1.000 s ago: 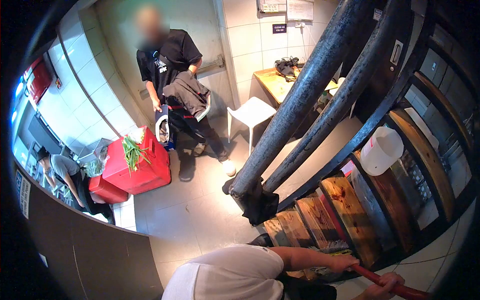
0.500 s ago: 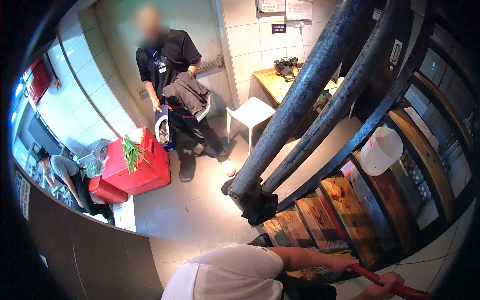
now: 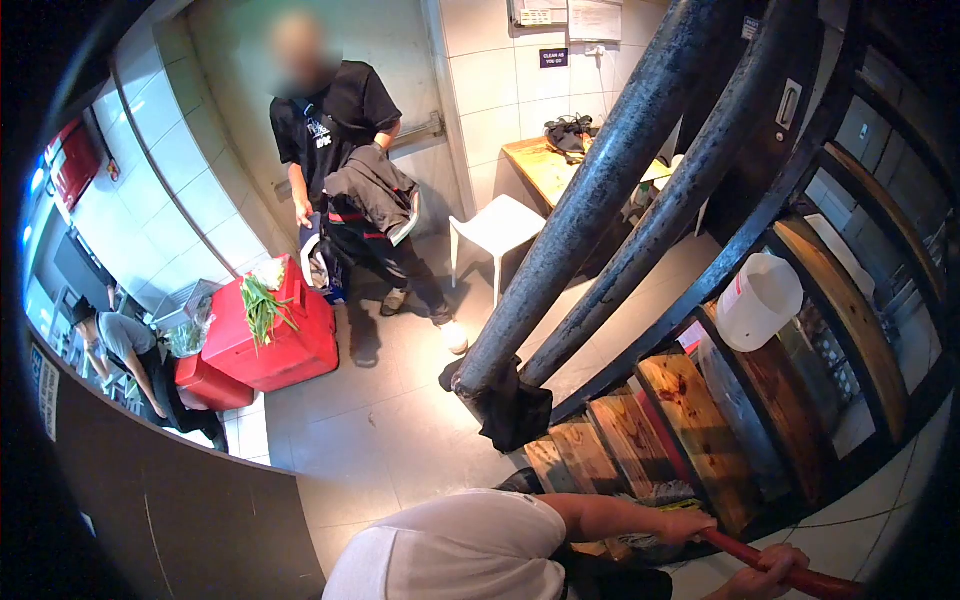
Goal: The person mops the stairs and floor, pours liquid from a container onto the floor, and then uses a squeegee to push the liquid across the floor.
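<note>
The person in black at 11 o'clock has edged nearer the red box; both hands have stayed put; at 5 o'clock the left hand is closed fully round the red broom handle, just behind the grey bristles by the lower wooden steps; the right hand wraps the same handle, at 4 o'clock from the left.

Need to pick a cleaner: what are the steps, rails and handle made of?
The steps look like varnished wood: brown grain, worn patches. The rails seem painted metal tube, dark and scuffed. The handle is glossy red, plastic or coated metal; unclear.
</note>
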The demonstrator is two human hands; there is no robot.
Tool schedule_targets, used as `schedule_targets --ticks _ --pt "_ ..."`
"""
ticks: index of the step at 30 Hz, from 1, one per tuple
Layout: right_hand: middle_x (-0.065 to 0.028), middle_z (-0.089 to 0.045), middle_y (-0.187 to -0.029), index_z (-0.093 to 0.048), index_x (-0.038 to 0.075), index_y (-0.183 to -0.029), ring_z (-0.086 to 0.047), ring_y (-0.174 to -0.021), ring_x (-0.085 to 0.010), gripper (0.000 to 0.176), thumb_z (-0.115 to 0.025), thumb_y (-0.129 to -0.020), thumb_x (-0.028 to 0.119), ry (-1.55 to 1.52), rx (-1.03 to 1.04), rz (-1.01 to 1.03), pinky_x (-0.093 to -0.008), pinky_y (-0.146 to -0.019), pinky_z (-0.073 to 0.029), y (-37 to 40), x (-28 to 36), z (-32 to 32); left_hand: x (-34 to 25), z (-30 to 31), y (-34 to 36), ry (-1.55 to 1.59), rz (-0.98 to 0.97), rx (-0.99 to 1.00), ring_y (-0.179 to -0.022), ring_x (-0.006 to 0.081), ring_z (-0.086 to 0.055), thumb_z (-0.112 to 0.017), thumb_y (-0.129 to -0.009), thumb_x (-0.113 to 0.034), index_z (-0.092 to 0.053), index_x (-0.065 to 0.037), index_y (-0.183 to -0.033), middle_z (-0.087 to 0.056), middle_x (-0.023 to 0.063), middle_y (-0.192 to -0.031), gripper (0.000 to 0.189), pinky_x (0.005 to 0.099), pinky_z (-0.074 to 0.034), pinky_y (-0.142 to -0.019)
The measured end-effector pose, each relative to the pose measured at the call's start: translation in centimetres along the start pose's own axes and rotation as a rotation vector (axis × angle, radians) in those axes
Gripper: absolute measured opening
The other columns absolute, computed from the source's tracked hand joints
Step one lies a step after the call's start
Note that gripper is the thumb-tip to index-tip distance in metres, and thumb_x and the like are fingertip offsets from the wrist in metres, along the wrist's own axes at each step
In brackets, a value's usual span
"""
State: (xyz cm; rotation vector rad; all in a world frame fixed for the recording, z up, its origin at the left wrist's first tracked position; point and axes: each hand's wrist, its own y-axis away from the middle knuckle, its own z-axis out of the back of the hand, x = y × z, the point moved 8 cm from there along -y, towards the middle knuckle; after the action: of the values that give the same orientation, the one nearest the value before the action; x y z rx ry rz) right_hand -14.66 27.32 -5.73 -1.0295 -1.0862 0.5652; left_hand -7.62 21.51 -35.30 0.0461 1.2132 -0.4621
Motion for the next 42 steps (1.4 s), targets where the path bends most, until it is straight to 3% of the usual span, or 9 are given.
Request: schedule_targets --ticks 2,5,11,14,17,20,29,39,42 --pt "0.0004 -0.04 -0.05 -0.042 0.011 -0.064 -0.034 -0.038 -0.0129 0.04 -0.032 -0.101 0.021 0.191 -0.031 0.213 -0.0296 -0.04 -0.032 1.2 -1.1 0.8 -0.3 0.2 0.2 0.005 -0.007 -0.017 -0.093 0.0342 -0.053 -0.058 -0.08 -0.01 -0.049 -0.01 -0.101 -0.055 0.0139 -0.094 0.022 0.0434 -0.041 -0.08" --pt "0.0004 -0.041 -0.051 -0.044 0.01 -0.066 -0.036 -0.039 -0.0131 0.038 -0.033 -0.101 0.022 -0.051 0.015 -0.013 -0.0296 -0.04 -0.032 0.3 -0.5 0.1 -0.7 0.4 0.5 0.036 -0.013 -0.053 -0.095 0.0346 -0.053 -0.06 -0.08 -0.009 -0.05 -0.011 -0.1 -0.055 0.0136 -0.094 0.023 0.044 -0.041 -0.081" --pt "-0.0008 -0.041 -0.05 -0.045 0.008 -0.067 -0.037 -0.039 -0.0119 0.035 -0.041 -0.098 0.022 0.064 -0.004 0.106 -0.0274 -0.038 -0.031 -0.2 0.7 -0.1 -0.7 0.3 0.3 -0.012 -0.071 -0.094 -0.096 0.0348 -0.053 -0.063 -0.079 -0.006 -0.051 -0.01 -0.101 -0.056 0.0137 -0.095 0.026 0.0449 -0.041 -0.082" --pt "-0.0007 -0.043 -0.052 -0.039 0.01 -0.071 -0.042 -0.044 -0.0105 0.025 -0.06 -0.084 0.013 -0.608 -0.007 -0.4 -0.0228 -0.043 -0.04 3.4 -9.4 2.0 -0.9 0.5 0.2 -0.008 -0.045 -0.049 -0.096 0.0343 -0.054 -0.063 -0.078 -0.006 -0.051 -0.009 -0.101 -0.056 0.0137 -0.095 0.026 0.0442 -0.041 -0.081" --pt "-0.0011 -0.047 -0.056 -0.043 0.01 -0.073 -0.047 -0.047 -0.0125 0.021 -0.063 -0.082 0.013 -0.676 0.024 -0.428 -0.0252 -0.048 -0.046 3.3 -9.4 1.9 -0.5 0.4 0.2 0.006 -0.042 -0.077 -0.095 0.034 -0.054 -0.062 -0.078 -0.005 -0.051 -0.009 -0.1 -0.056 0.0135 -0.095 0.025 0.0437 -0.041 -0.081" --pt "-0.0013 -0.042 -0.05 -0.045 0.007 -0.066 -0.036 -0.038 -0.0115 0.034 -0.046 -0.095 0.024 -0.373 -0.106 -0.238 -0.027 -0.036 -0.03 -0.1 -0.7 -0.4 -0.7 0.6 0.4 0.03 -0.019 -0.059 -0.095 0.0339 -0.054 -0.062 -0.078 -0.005 -0.051 -0.009 -0.099 -0.056 0.0136 -0.095 0.024 0.0435 -0.041 -0.08" --pt "-0.0022 -0.043 -0.051 -0.046 0.008 -0.065 -0.039 -0.039 -0.0127 0.033 -0.048 -0.093 0.025 -0.154 -0.044 -0.125 -0.0283 -0.038 -0.032 -0.1 -0.9 0.3 -0.4 0.2 0.2 -0.017 -0.004 -0.045 -0.095 0.0338 -0.053 -0.06 -0.081 -0.011 -0.05 -0.011 -0.101 -0.055 0.0138 -0.096 0.022 0.0437 -0.041 -0.08" --pt "0.0015 -0.041 -0.057 -0.043 0.011 -0.072 -0.041 -0.047 -0.0098 0.022 -0.053 -0.084 0.025 -0.142 -0.08 -0.319 -0.0254 -0.045 -0.033 1.1 -4.0 2.1 -0.6 -0.7 -0.9 0.078 -0.158 0.081 -0.095 0.0359 -0.055 -0.054 -0.086 -0.011 -0.053 -0.008 -0.101 -0.056 0.0168 -0.095 0.015 0.0448 -0.042 -0.082" --pt "0.0031 -0.039 -0.059 -0.041 0.012 -0.075 -0.041 -0.051 -0.0082 0.022 -0.057 -0.079 0.027 -0.156 -0.13 -0.421 -0.0236 -0.047 -0.033 2.4 -4.9 2.1 -1.8 0.9 0.2 0.298 0.219 0.114 -0.1 0.0379 -0.055 -0.056 -0.086 -0.012 -0.054 -0.007 -0.106 -0.058 0.0186 -0.102 0.021 0.0431 -0.043 -0.083"
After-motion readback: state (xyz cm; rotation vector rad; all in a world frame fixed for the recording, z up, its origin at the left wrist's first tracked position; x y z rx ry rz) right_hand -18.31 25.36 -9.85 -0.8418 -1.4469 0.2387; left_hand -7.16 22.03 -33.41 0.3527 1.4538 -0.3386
